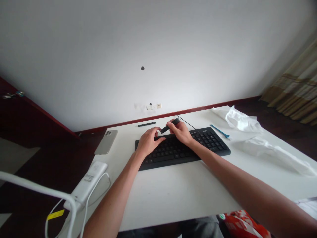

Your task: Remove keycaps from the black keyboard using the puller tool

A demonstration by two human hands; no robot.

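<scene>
A black keyboard lies slightly askew on the white table, its left half partly hidden under my hands. My right hand grips a black pen-shaped tool with a thin tip pointing left and down over the keyboard's back rows. On the left, my left hand rests at the keyboard's back edge. Its thumb and index finger are apart, with the tool's tip close to the index finger. Behind the keyboard sits a short row of small black pieces that look like keycaps.
A grey phone and a white power strip with cables line the left edge. To the right are a blue brush and crumpled clear plastic bags. A red package shows below the front edge; a wall stands behind.
</scene>
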